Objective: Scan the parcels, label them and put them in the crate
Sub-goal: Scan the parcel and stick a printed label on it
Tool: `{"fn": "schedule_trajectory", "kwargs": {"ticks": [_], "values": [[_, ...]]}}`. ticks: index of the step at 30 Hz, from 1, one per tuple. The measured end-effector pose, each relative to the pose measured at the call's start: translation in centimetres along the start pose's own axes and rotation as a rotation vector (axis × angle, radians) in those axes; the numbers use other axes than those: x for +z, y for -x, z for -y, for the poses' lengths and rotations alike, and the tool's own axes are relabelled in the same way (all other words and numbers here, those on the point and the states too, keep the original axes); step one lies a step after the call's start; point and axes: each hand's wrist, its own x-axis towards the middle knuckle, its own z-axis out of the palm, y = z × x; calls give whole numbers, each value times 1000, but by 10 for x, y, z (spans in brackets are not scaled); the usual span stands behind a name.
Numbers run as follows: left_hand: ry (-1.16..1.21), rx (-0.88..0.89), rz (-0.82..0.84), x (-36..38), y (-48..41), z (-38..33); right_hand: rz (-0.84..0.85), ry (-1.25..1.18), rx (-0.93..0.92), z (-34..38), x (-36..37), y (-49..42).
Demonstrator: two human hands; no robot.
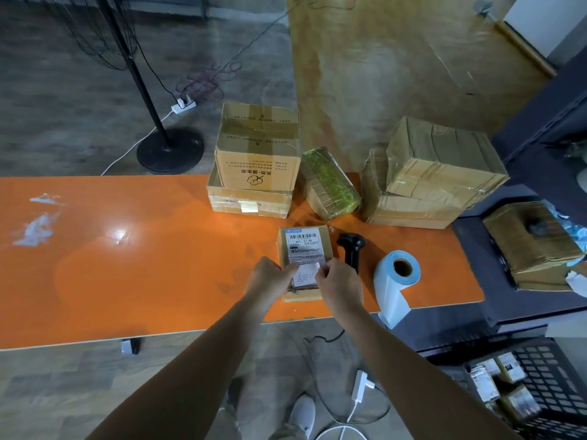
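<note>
A small cardboard parcel (303,241) with a printed shipping label lies on the orange table (127,265) near its front edge. Over the parcel's near half sits a small white label (306,276). My left hand (270,277) pinches the label's left edge and my right hand (338,284) pinches its right edge. A black handheld scanner (352,249) lies just right of the parcel. Further right stands a pale blue label roll (395,277), its strip hanging over the table edge. The black crate (552,376) sits on the floor at bottom right with several parcels inside.
Stacked cardboard boxes (257,160), a green-taped parcel (328,184) and two larger taped boxes (435,173) line the table's far edge. A dark shelf (476,249) holding a torn box (530,246) adjoins on the right. Cables and a fan stand (168,147) occupy the floor.
</note>
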Motion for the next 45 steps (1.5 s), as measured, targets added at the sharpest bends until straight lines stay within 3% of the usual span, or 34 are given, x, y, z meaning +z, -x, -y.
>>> {"fn": "schedule_trajectory", "kwargs": {"ticks": [5, 11, 20, 27, 31, 38, 45], "values": [[-137, 13, -2, 5, -8, -2, -18, -51, 27, -2, -10, -10], [-92, 11, 27, 8, -9, -3, 74, -16, -8, -4, -16, -20], [-4, -44, 100, 6, -12, -9, -5, -9, -25, -2, -20, -16], [-79, 41, 53, 7, -11, -11, -40, -159, 9, -12, -17, -15], [-39, 39, 62, 7, -11, -13, 127, -293, 27, -18, -31, -24], [102, -59, 92, 9, -13, -12, 146, -170, -22, -20, -19, -12], [-43, 29, 45, 17, -17, -10, 68, -28, -61, -12, -17, -8]]}}
